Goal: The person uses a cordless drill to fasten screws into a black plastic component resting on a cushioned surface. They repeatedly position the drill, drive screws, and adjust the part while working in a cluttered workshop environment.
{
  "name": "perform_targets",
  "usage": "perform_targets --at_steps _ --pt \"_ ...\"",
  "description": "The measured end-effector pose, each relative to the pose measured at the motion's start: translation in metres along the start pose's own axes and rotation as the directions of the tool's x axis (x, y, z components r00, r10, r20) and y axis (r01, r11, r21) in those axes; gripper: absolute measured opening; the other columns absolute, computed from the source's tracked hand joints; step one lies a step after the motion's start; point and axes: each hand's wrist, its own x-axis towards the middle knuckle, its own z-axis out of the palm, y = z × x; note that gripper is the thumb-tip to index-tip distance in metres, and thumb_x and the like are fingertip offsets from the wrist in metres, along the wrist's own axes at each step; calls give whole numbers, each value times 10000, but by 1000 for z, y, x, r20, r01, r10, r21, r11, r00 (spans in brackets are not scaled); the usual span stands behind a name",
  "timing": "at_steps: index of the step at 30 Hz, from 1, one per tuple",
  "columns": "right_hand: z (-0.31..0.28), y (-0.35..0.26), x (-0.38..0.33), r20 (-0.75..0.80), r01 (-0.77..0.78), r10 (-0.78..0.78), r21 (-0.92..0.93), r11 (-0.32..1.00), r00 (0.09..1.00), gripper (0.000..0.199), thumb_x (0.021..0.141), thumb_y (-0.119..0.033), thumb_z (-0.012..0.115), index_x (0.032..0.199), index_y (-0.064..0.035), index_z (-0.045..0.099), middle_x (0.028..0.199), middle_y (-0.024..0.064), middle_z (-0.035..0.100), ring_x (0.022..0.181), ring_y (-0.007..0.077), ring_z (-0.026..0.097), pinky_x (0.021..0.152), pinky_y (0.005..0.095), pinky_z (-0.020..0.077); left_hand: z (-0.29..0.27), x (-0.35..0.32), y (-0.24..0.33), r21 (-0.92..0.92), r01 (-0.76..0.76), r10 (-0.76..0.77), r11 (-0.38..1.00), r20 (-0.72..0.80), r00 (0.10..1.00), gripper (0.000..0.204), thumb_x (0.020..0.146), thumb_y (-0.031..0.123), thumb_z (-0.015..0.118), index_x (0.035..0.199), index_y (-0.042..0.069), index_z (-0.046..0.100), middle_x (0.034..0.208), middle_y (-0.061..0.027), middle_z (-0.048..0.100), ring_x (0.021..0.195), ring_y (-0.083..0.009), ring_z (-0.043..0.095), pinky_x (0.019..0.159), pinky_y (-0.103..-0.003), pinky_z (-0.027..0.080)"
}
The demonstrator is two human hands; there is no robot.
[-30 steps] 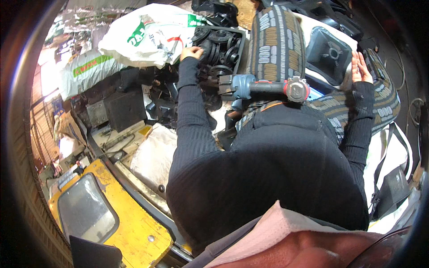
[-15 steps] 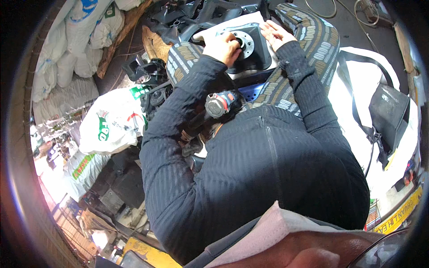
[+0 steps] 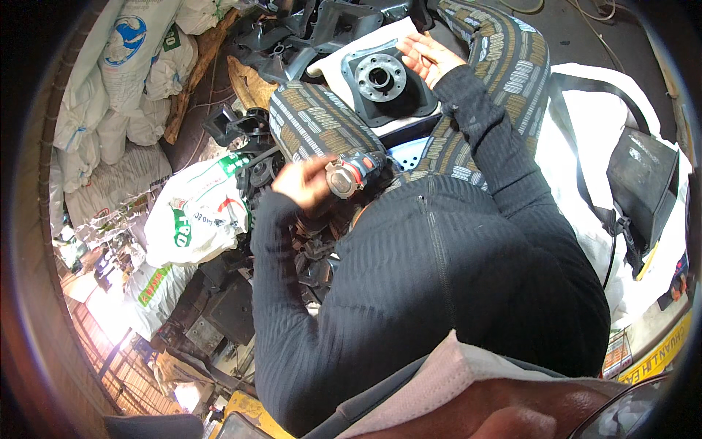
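Observation:
My left hand (image 3: 306, 184) is curled against a cordless drill (image 3: 352, 174) with a round silver end, lying beside my left thigh; some of its fingers are hidden behind the tool. On my lap, between my patterned trouser legs, rests a black square moulded part (image 3: 396, 102) with a round grey metal flange (image 3: 379, 77) in it, holed around a dark centre. A white cloth or sheet (image 3: 351, 56) lies under the part. At the part's upper right corner, my right hand (image 3: 430, 58) is turned palm up with fingers stretched out; nothing can be made out in it.
Black moulded parts (image 3: 329, 29) are heaped beyond my knees. To the left are a white printed bag (image 3: 197, 208), stacked white sacks (image 3: 121, 80) and a wooden board (image 3: 191, 77). A blue perforated piece (image 3: 409, 155) lies between my thighs. At right stands a white bag (image 3: 585, 124) with a black box (image 3: 640, 186).
My left hand has left the metal flange and come down toward me to the drill, uncovering the flange. My right hand stays by the black part's corner, palm still up.

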Motion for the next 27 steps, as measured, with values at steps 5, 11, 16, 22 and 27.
perform_targets --at_steps 5,11,16,22,27 --pt "11 17 3 276 -183 169 24 983 946 391 982 -149 474 1323 39 440 1299 206 537 1171 283 571 890 354 555 60 -11 19 240 90 -52 967 -162 985 559 706 194 752 1210 43 560 1204 -173 599 1119 -302 588 955 -351 456" --pt "18 15 -3 411 -390 394 -99 916 822 418 979 -189 470 1312 64 454 1275 208 555 1153 307 581 876 380 564 21 -30 35 -188 -221 132 957 -394 909 372 779 137 721 1123 51 609 1071 -95 647 871 -241 652 779 -344 527" --pt "29 12 -21 375 -460 507 -214 862 776 437 980 -216 463 1315 65 454 1254 222 566 1132 301 595 860 371 571 -18 -29 73 -428 -114 -54 896 -360 931 199 794 66 733 966 16 645 734 -24 650 503 -109 578 433 -257 444" --pt "34 15 -27 401 -470 522 -228 853 752 452 985 -255 457 1315 55 461 1236 213 582 1050 264 642 804 343 590 -13 -18 77 -443 -40 -105 896 -298 949 285 793 103 759 1018 17 607 726 -28 632 524 -117 578 465 -258 453" --pt "30 15 -22 456 -489 531 -218 845 714 447 982 -271 469 1295 48 484 1213 192 600 1018 239 652 795 322 593 -14 -11 85 -383 -7 -109 924 -281 954 264 793 84 754 1001 15 607 741 -34 631 542 -115 575 467 -258 451"
